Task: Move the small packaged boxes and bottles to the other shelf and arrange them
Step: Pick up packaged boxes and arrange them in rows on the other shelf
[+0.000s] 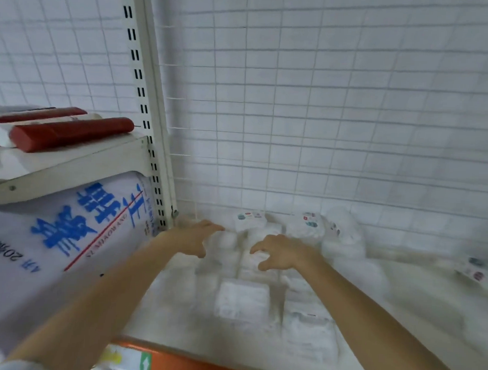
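White packaged boxes (243, 299) (blurred) on shelf (416, 296).

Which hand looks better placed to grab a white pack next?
Probably the right hand: its curled fingers hover directly over a white pack. The left hand hovers near the shelf's left edge.

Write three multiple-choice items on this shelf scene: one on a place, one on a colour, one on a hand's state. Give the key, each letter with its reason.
1. Where do the red rolls lie?
A. on the upper left shelf
B. among the white packages
C. in the right hand

2. What colour are the big characters on the white sack?
A. green
B. blue
C. black

3. How is the left hand?
A. gripping a roll
B. fist shut
C. fingers spread, holding nothing

Key: A, the rolls rest on the raised left shelf; B, the sack's print is blue; C, its fingers reach out over the white packages, beside the right hand, with nothing in them.
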Available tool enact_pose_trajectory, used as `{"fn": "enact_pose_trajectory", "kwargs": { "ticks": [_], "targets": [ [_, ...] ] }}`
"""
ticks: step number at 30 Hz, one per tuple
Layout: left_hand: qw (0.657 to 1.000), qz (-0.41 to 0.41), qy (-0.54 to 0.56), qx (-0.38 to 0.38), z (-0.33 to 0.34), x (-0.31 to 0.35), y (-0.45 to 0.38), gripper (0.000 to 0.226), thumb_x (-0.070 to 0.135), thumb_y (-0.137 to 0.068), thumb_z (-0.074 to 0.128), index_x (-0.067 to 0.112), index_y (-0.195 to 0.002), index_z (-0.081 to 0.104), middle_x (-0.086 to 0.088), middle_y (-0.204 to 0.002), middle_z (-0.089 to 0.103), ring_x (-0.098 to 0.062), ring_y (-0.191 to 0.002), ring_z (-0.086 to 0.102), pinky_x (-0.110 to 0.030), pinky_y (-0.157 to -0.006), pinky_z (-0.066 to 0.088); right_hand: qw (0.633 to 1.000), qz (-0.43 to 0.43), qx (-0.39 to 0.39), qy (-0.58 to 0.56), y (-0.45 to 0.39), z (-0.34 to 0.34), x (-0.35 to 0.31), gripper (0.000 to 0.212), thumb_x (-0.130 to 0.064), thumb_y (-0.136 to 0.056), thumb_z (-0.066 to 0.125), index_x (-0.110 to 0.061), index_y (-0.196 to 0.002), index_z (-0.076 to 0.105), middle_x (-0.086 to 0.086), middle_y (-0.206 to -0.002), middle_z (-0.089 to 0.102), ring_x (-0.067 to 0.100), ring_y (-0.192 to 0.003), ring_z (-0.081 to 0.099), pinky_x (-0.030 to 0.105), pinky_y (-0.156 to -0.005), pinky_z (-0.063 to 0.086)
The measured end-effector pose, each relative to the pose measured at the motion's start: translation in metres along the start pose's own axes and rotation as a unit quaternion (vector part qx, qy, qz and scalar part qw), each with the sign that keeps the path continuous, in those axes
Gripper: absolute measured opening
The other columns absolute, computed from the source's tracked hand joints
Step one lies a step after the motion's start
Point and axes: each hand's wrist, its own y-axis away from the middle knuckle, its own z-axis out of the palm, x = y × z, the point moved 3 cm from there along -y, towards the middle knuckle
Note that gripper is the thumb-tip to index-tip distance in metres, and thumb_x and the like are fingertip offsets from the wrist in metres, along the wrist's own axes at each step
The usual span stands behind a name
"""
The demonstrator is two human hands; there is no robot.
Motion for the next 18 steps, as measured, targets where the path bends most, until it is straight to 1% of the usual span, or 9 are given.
{"fn": "enact_pose_trajectory", "kwargs": {
  "ticks": [1,3,6,9,11,12,13,15,18],
  "targets": [
    [1.0,0.009,-0.001,0.003,0.004,-0.004,-0.004,0.079,0.01,-0.079,0.061,0.035,-0.142,0.019,0.004,-0.145,0.023,-0.02,-0.127,0.036,-0.037,-0.102,0.04,1.0,0.01,0.003,-0.01,0.0,0.001,-0.003,0.05,-0.033,-0.089,0.057,-0.03,-0.136,0.043,0.006,-0.137,0.043,0.024,-0.124,0.043,0.033,-0.101,0.035],
    [0.999,0.036,-0.005,0.02,0.007,-0.008,-0.005,0.07,0.018,-0.08,0.061,0.042,-0.135,0.023,0.006,-0.14,0.028,-0.018,-0.12,0.042,-0.031,-0.096,0.042,0.999,0.029,0.008,-0.025,0.003,0.002,-0.009,0.051,-0.03,-0.089,0.059,-0.027,-0.138,0.042,0.007,-0.139,0.043,0.023,-0.125,0.043,0.03,-0.099,0.034],
    [0.996,0.072,0.033,0.028,0.007,-0.011,-0.002,0.067,0.016,-0.086,0.058,0.02,-0.144,0.024,-0.003,-0.138,0.028,-0.021,-0.12,0.041,-0.017,-0.086,0.035,0.997,0.067,-0.009,-0.049,0.008,0.003,-0.014,0.06,-0.03,-0.088,0.062,-0.027,-0.142,0.036,0.005,-0.145,0.037,0.023,-0.129,0.039,0.031,-0.104,0.031],
    [0.988,0.109,0.096,0.051,0.004,-0.014,0.001,0.055,0.016,-0.09,0.056,0.015,-0.141,0.034,-0.009,-0.135,0.035,-0.02,-0.117,0.043,-0.009,-0.084,0.028,0.992,0.108,-0.014,-0.071,0.011,0.007,-0.017,0.07,-0.026,-0.083,0.069,-0.029,-0.142,0.033,0.007,-0.142,0.036,0.026,-0.124,0.045,0.037,-0.104,0.038],
    [0.98,0.134,0.13,0.066,0.003,-0.017,0.003,0.044,0.018,-0.091,0.056,0.015,-0.134,0.045,-0.01,-0.129,0.047,-0.018,-0.112,0.047,-0.011,-0.078,0.031,0.992,0.12,0.013,-0.047,0.011,0.012,-0.018,0.072,-0.022,-0.081,0.07,-0.03,-0.142,0.033,0.009,-0.138,0.035,0.026,-0.123,0.043,0.036,-0.103,0.038],
    [0.976,0.144,0.148,0.072,0.003,-0.019,0.004,0.039,0.019,-0.091,0.055,0.015,-0.13,0.049,-0.007,-0.126,0.05,-0.017,-0.111,0.048,-0.012,-0.077,0.032,0.991,0.123,0.03,-0.047,0.012,0.014,-0.018,0.071,-0.021,-0.08,0.07,-0.03,-0.141,0.035,0.009,-0.137,0.034,0.025,-0.124,0.041,0.034,-0.103,0.037],
    [0.971,0.145,0.173,0.079,0.002,-0.02,0.007,0.039,0.021,-0.092,0.055,0.017,-0.13,0.049,-0.001,-0.125,0.05,-0.016,-0.113,0.048,-0.014,-0.079,0.032,0.989,0.127,0.044,-0.062,0.014,0.015,-0.017,0.069,-0.021,-0.08,0.07,-0.028,-0.141,0.037,0.008,-0.137,0.034,0.024,-0.125,0.04,0.032,-0.104,0.035],
    [0.963,0.116,0.227,0.089,0.001,-0.025,0.009,0.045,0.03,-0.092,0.055,0.017,-0.133,0.045,0.008,-0.122,0.045,-0.011,-0.113,0.044,-0.018,-0.085,0.031,0.983,0.133,0.074,-0.106,0.018,0.013,-0.016,0.059,-0.022,-0.082,0.068,-0.024,-0.135,0.045,0.005,-0.137,0.039,0.021,-0.124,0.042,0.026,-0.1,0.035],
    [0.948,0.084,0.281,0.121,-0.002,-0.031,0.006,0.044,0.038,-0.088,0.057,0.018,-0.127,0.052,0.006,-0.116,0.053,-0.012,-0.103,0.048,-0.022,-0.084,0.034,0.967,0.132,0.112,-0.187,0.027,0.005,-0.013,0.04,-0.029,-0.085,0.065,-0.023,-0.124,0.055,0.001,-0.131,0.051,0.016,-0.117,0.049,0.022,-0.092,0.036]
  ]
}}
